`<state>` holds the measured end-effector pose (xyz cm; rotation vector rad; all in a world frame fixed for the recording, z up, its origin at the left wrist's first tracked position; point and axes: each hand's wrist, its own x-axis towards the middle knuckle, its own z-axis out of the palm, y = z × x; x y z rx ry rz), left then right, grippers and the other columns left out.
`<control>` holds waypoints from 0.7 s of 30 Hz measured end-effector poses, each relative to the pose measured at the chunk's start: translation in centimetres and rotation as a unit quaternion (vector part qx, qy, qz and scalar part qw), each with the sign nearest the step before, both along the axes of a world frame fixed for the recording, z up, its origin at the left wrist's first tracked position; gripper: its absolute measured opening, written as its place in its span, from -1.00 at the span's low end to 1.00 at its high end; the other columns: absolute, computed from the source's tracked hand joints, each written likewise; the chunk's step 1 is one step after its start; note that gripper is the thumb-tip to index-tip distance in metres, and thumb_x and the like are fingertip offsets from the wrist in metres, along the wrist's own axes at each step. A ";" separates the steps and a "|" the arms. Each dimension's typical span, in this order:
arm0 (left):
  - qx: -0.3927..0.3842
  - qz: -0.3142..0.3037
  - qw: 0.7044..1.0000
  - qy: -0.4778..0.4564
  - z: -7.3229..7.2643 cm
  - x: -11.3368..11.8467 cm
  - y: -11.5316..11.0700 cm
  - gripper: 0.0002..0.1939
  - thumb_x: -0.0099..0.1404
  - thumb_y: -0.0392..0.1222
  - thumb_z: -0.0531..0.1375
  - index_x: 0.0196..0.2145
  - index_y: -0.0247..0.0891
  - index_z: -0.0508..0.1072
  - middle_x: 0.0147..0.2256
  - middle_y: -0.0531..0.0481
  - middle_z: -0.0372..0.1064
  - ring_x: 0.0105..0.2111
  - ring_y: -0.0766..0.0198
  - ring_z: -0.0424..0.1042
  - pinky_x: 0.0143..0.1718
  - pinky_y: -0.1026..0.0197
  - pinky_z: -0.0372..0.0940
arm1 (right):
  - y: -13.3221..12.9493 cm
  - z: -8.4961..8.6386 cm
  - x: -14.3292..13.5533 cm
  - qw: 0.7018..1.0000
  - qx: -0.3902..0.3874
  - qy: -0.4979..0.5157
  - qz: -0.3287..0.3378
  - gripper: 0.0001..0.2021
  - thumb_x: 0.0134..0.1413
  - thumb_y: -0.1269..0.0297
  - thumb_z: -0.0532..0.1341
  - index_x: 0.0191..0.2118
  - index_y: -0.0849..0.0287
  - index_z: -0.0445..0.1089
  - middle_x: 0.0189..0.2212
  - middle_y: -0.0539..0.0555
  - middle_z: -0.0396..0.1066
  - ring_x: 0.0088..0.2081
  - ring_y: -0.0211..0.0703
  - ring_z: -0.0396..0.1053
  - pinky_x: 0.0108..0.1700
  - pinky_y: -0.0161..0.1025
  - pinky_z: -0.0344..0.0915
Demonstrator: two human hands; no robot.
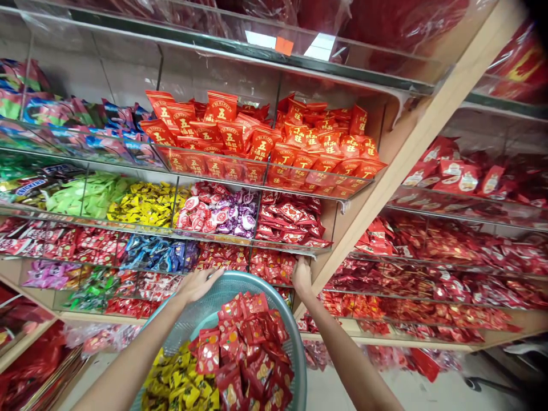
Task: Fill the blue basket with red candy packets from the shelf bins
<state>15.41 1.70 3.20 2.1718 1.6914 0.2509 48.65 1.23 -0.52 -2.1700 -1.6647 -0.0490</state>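
Filling much of a blue-green basket, red packets are heaped toward its right edge, while yellow packets are gathered toward its left. The left hand is placed by the basket's far edge, its fingers extended; whether the edge is gripped cannot be told. The right hand is set at the right end of a low shelf compartment, beside small red sachets and close to the wooden upright; its fingertips are partly hidden there, so whether anything is gripped cannot be told either. In the row above, yellow sweets, purple-wrapped sweets and dark red packs are kept apart by clear dividers. Higher still, red pouches printed in gold are stacked behind a clear front edge. The basket is cut off at the bottom, its support unseen, and the topmost shelf's goods are obscured by plastic and reflections.
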 end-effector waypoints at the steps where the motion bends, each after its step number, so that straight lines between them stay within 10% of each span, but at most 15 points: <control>1: 0.000 0.002 1.000 0.001 0.0 0.0 0.0 -0.31 0.13 0.34 -0.28 -0.06 -0.03 0.35 -0.15 -0.03 0.41 -0.13 0.07 0.35 -0.15 0.12 0.16 | -0.2 0.0 -0.1 0.999 -0.018 -0.029 -0.005 -0.55 0.06 0.53 -0.17 0.12 0.29 -0.03 -0.18 0.31 0.27 -0.38 -0.15 0.38 -0.35 -0.25 0.27; 9: -0.018 0.013 1.000 0.005 0.2 0.1 0.0 -0.28 0.11 0.35 -0.28 -0.07 -0.07 0.36 -0.16 -0.08 0.41 -0.13 0.05 0.34 -0.13 0.11 0.15 | -1.7 0.2 -1.2 0.938 -0.115 -0.301 0.127 -0.42 0.03 0.59 -0.13 0.18 0.02 -0.13 0.16 0.24 -0.09 -0.20 -0.15 0.35 -0.36 -0.30 0.35; 21: -0.020 0.009 1.000 0.012 0.3 0.0 -0.2 -0.30 0.13 0.32 -0.30 -0.11 -0.08 0.39 -0.19 -0.08 0.42 -0.13 0.05 0.34 -0.16 0.12 0.16 | 0.1 1.8 -1.2 0.913 -0.191 -0.311 0.181 -0.61 0.08 0.55 -0.11 0.00 0.17 0.18 0.04 0.29 0.10 -0.24 -0.17 0.38 -0.26 -0.24 0.31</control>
